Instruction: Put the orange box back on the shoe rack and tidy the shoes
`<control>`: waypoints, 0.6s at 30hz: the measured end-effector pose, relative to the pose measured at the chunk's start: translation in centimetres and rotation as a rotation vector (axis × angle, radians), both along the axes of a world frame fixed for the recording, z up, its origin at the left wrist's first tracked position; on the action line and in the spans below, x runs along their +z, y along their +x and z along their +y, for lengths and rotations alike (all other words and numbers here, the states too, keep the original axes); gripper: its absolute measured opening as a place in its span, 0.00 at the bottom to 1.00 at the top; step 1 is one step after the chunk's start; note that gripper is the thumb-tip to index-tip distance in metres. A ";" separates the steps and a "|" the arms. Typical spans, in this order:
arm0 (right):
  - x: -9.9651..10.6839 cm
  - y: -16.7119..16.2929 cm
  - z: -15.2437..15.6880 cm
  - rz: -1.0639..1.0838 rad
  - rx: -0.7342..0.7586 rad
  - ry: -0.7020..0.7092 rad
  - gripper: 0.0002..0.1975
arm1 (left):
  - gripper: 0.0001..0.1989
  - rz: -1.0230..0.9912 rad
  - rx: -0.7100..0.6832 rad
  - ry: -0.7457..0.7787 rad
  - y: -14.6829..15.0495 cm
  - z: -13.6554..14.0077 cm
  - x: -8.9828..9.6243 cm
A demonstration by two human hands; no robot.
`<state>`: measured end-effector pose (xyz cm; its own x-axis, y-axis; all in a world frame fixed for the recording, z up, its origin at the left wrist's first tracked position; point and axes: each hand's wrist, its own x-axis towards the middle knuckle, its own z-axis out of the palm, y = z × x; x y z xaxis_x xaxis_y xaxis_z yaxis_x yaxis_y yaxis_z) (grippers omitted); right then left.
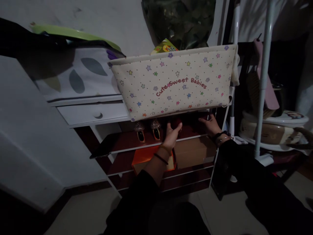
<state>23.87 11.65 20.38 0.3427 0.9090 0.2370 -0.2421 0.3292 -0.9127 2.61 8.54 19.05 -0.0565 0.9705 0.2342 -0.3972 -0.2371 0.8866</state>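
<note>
Both hands reach under the cream star-printed fabric bin (pixel 174 81), which holds a yellow packet (pixel 164 46) and rests on the rack. The left hand (pixel 171 134) and right hand (pixel 210 125) are open, apart, beside small glittery red shoes (pixel 147 130) on the dark red shelf (pixel 127 142).

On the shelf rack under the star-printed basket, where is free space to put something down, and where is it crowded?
Free: the upper shelf left of the glitter shoes, and the lower shelf left of the orange box. Crowded: mid-shelf, where the left hand and right hand reach under the basket, and below, beside the brown box.
</note>
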 end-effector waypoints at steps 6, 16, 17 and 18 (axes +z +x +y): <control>0.8 -3.5 -1.0 -0.406 -0.154 0.334 0.29 | 0.26 -0.032 0.003 -0.002 -1.0 -0.5 1.0; -1.3 -8.2 -1.6 -0.671 -0.118 0.255 0.30 | 0.18 -0.061 0.044 0.027 -2.2 -0.2 -0.1; -1.6 -8.1 -1.4 -0.668 -0.092 0.269 0.29 | 0.19 -0.053 0.040 0.032 -2.4 -0.1 -0.3; -1.9 -7.9 -1.2 -0.646 -0.057 0.282 0.28 | 0.21 -0.040 0.039 0.031 -2.6 0.0 -0.5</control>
